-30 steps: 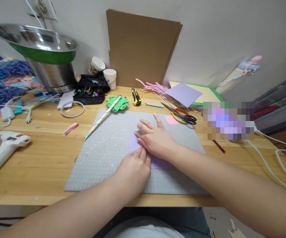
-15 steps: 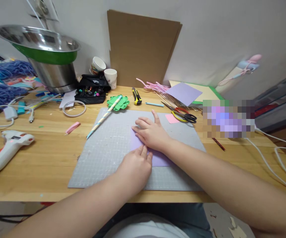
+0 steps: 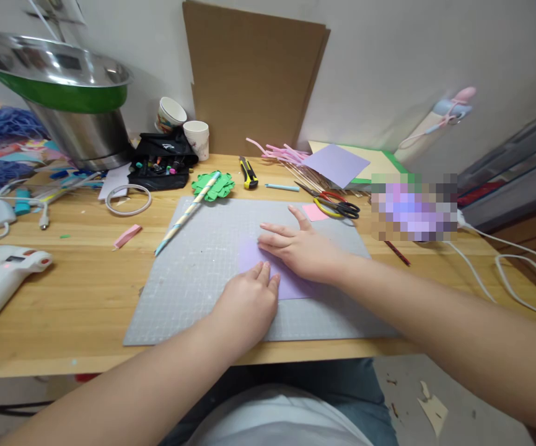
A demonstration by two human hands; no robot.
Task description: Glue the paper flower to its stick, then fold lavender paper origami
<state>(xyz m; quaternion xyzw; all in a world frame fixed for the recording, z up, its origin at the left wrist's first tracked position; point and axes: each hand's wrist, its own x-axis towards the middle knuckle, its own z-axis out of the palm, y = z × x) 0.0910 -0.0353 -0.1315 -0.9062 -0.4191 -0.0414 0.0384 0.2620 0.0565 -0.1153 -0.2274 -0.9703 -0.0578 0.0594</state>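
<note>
A small lilac paper sheet (image 3: pixel 251 255) lies on the grey cutting mat (image 3: pixel 193 260) in front of me. My right hand (image 3: pixel 301 250) rests flat on the sheet, fingers stretched out and pointing left. My left hand (image 3: pixel 247 305) presses the sheet's near edge, fingers together and lying flat, fingertips touching the paper. Most of the sheet is hidden under both hands.
A green paper flower on a striped stick (image 3: pixel 213 186), a yellow utility knife (image 3: pixel 248 173), scissors (image 3: pixel 337 205), a pink note (image 3: pixel 315 212) and lilac paper (image 3: pixel 335 165) lie beyond the mat. A glue gun (image 3: pixel 2 272) lies left; a steel pot (image 3: pixel 63 93), cups (image 3: pixel 197 139), cardboard (image 3: pixel 249 80) and cables (image 3: pixel 495 272) stand around.
My view has shifted slightly. My right hand slid a little to the right over the sheet, and my left hand's fingertips moved along its near edge.
</note>
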